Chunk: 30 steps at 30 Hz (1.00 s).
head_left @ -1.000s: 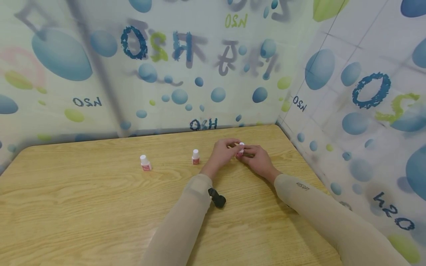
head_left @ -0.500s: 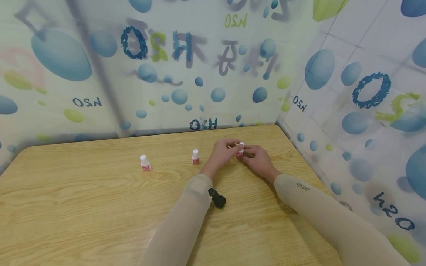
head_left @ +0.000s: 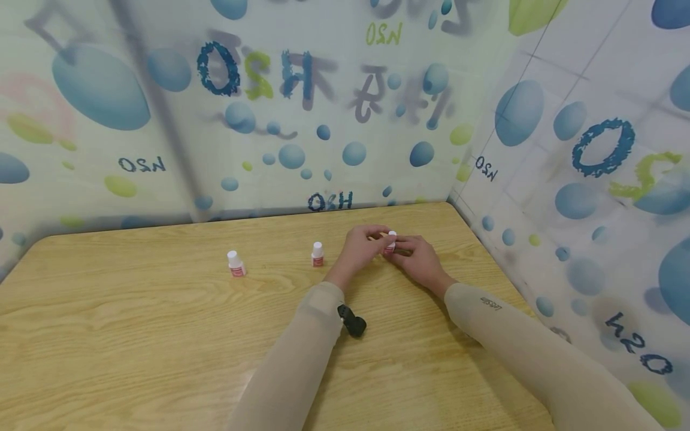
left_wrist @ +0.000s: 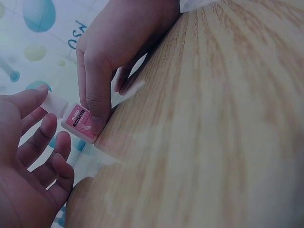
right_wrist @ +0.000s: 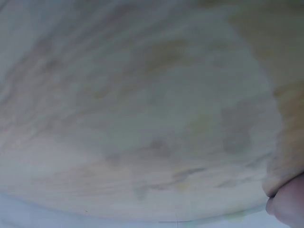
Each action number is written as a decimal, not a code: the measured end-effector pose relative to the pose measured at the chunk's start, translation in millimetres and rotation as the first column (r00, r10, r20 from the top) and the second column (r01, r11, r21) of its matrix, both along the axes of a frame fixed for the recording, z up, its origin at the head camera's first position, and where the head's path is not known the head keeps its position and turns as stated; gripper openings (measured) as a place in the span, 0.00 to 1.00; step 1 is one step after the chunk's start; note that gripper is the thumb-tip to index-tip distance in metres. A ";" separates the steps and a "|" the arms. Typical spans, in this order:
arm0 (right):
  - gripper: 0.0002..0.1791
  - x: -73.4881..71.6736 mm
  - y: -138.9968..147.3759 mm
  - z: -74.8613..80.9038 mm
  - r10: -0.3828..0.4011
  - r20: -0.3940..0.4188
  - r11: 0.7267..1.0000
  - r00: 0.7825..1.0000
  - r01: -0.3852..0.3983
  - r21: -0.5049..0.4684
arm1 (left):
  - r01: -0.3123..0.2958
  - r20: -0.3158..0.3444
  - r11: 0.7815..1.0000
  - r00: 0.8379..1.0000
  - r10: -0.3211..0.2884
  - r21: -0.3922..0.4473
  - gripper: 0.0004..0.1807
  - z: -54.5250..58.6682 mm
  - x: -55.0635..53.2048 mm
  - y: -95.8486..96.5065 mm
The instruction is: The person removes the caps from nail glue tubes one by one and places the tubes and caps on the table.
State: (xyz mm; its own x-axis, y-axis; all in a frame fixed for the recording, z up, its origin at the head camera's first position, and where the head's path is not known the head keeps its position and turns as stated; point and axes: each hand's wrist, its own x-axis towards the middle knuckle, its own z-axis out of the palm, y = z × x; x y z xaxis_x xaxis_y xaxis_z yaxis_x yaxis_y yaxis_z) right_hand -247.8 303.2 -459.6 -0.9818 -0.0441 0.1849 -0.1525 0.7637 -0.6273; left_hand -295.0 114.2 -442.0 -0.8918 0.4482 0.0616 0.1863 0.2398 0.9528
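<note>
At the table's far right, both hands meet on a small white bottle with a pink label that seems to read nail glue. My left hand pinches its white cap between thumb and forefinger; the other fingers are loosely curled. From the opposite side, my right hand holds the bottle's lower body, with fingertips against the label in the left wrist view. The bottle's base is at or close to the tabletop and leans in that view. Only a bit of a finger shows in the blurred right wrist view.
Two similar bottles stand upright to the left, one nearer bottle and one farther bottle. The wooden table meets a patterned back wall covering and a right wall covering. A black device sits at the left wrist.
</note>
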 end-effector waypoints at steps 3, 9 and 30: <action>0.20 0.3 -0.4 0.6 -0.002 -0.006 1.000 1.000 0.002 -0.007 | -0.002 -0.001 1.000 1.000 0.002 -0.001 0.20 0.9 0.8 0.0; 0.19 0.9 -0.9 1.1 -0.003 -0.006 1.000 1.000 0.003 -0.008 | 0.002 -0.005 1.000 1.000 -0.002 0.003 0.20 0.7 0.9 0.2; 0.20 0.2 -0.9 -0.9 -0.006 -0.015 1.000 1.000 0.006 -0.005 | -0.010 0.018 1.000 1.000 0.010 0.016 0.19 1.2 1.4 -1.8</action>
State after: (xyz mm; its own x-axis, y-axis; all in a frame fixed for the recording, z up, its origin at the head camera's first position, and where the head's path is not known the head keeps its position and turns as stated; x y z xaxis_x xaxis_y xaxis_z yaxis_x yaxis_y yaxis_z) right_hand -247.6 302.3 -460.6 -0.9791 -0.0372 0.2002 -0.1576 0.7612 -0.6291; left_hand -293.6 112.5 -440.8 -0.8973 0.4384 0.0528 0.1671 0.2266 0.9595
